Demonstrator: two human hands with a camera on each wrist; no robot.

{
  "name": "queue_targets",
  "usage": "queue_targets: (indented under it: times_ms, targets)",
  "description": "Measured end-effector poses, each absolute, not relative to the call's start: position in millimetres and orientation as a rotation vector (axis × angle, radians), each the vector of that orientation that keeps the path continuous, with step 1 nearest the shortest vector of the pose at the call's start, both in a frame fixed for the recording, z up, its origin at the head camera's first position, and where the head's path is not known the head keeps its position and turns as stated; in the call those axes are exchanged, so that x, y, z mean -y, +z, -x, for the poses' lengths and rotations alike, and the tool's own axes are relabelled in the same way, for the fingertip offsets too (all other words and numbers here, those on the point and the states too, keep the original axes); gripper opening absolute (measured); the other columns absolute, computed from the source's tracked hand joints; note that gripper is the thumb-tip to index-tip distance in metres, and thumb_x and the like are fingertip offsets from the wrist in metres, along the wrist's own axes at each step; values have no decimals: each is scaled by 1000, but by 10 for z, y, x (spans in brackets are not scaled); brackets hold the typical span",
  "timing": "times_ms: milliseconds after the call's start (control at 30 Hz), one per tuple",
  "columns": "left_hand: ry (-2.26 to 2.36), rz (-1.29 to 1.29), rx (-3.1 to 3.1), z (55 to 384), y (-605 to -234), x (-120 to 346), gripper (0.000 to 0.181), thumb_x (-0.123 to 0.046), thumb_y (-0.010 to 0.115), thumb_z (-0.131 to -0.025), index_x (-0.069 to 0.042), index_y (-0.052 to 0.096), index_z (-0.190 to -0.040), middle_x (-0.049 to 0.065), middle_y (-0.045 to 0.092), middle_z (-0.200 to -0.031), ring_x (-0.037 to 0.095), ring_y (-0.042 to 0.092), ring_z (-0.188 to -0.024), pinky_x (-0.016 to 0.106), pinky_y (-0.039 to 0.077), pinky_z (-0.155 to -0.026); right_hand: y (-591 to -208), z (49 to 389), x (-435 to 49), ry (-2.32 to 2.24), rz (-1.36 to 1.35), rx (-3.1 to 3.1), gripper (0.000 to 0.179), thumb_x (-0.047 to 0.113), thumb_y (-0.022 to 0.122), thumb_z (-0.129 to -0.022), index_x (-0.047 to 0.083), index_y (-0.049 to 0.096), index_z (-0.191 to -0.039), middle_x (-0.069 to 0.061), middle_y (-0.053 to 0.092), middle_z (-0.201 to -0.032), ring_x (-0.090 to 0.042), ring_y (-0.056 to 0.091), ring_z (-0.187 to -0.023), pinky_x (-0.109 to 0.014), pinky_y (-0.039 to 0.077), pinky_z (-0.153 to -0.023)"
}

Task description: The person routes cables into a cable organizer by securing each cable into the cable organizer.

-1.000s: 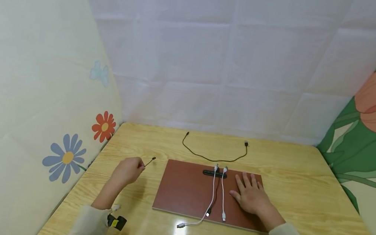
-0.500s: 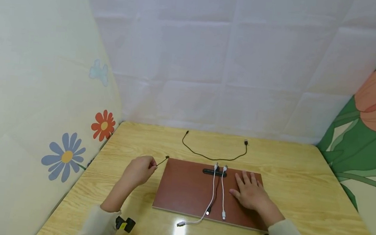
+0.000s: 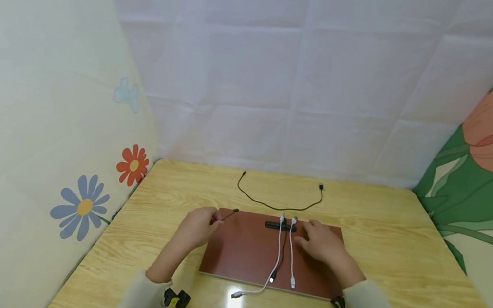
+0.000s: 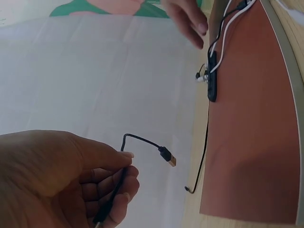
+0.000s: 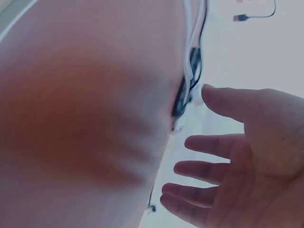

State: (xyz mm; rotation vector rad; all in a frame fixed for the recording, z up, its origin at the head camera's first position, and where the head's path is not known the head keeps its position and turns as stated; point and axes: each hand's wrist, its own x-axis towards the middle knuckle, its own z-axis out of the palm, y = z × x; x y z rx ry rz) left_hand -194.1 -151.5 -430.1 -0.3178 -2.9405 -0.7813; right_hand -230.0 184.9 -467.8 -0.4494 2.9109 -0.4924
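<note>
My left hand [image 3: 198,225] pinches a short black USB cable [image 4: 137,137] between thumb and fingers, above the left side of a reddish-brown board [image 3: 242,251]. The cable's USB plug [image 4: 167,156] sticks out past the fingertips; its other end hangs below the hand. Over the board's right side is my right hand [image 3: 322,241], its fingers [image 5: 204,171] spread and holding nothing. Just left of that hand, a black cable holder [image 3: 272,225] sits at the board's far edge. Two white cables [image 3: 292,260] and a black cable [image 3: 283,250] run from it toward the near edge.
A longer black cable [image 3: 283,209] lies curved on the wooden table [image 3: 397,245] behind the board. One white cable's plug [image 3: 237,295] rests past the board's front edge. A white cloth wall [image 3: 251,100] stands behind, with flowered panels at both sides.
My left hand has moved right with the short USB cable, from beside the board to over its left part. My right hand has lifted off the board and shifted slightly left.
</note>
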Motion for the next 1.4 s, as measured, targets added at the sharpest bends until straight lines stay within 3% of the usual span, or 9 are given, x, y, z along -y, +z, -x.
queue_targets:
  times_ms: [167,267,400,500,600,733,867,1200,1400]
  targets:
    - [-768,372,2911,1942,-4311,1414,6,-13,72,-94,-10,69,-90,-3,65,-80,10,55,-69,28,47,-62,-4622,2292,-1671,-592,490,-2921,47,29,63,-100,0,59,-137,-26,55,-138,-47,52,-128,-61,43,-103]
    - [-769,397,2896,1953,-4319,1351,6,-15,71,-94,-11,69,-90,-3,65,-81,10,56,-70,28,48,-63,-4575,2307,-1547,-706,497,-2899,32,29,63,-101,6,68,-123,-14,67,-118,-32,63,-105,-50,51,-88]
    - [-785,438,2876,1962,-4312,1269,6,-15,70,-95,-11,69,-92,-3,66,-82,10,56,-70,28,48,-64,-4500,2336,-1376,-988,502,-2743,32,37,56,-104,9,72,-104,-4,67,-85,-18,55,-70,-37,45,-65]
    - [-793,465,2848,1963,-4298,1215,6,-15,70,-95,-10,69,-92,-2,68,-83,10,58,-71,28,49,-64,-4465,2362,-1253,-1193,465,-2584,45,44,48,-107,5,73,-104,-6,70,-82,-18,62,-69,-35,48,-64]
    - [-804,500,2819,1975,-4300,1160,5,-14,71,-94,-10,69,-92,-2,68,-84,11,59,-72,27,50,-65,-4467,2398,-1151,-1359,393,-2448,53,46,44,-108,2,72,-110,-10,75,-91,-23,71,-79,-38,55,-71]
    - [-842,539,2807,1989,-4296,1088,5,-13,70,-94,-9,68,-91,-2,67,-82,10,58,-71,24,48,-64,-4495,2457,-1078,-1494,324,-2308,61,45,37,-110,-7,69,-112,-18,75,-96,-31,73,-82,-44,58,-75]
    - [-888,585,2829,1985,-4296,1033,5,-12,70,-95,-9,68,-92,-3,66,-81,8,56,-69,23,48,-62,-4562,2512,-1072,-1593,264,-2185,68,49,34,-109,-10,68,-112,-21,75,-96,-28,74,-79,-39,57,-72]
    - [-825,666,2953,1937,-4350,951,5,-14,70,-95,-12,71,-91,-6,67,-80,4,56,-67,22,48,-62,-4648,2600,-1177,-1780,194,-2037,41,28,55,-105,-10,67,-112,-4,73,-86,-15,67,-76,-30,54,-72]
    - [-771,660,3031,1902,-4402,887,6,-17,71,-95,-12,72,-91,-7,67,-79,4,54,-64,22,47,-59,-4626,2683,-1217,-1768,204,-2080,27,14,61,-101,-12,65,-109,-9,73,-90,-13,65,-75,-30,54,-73]
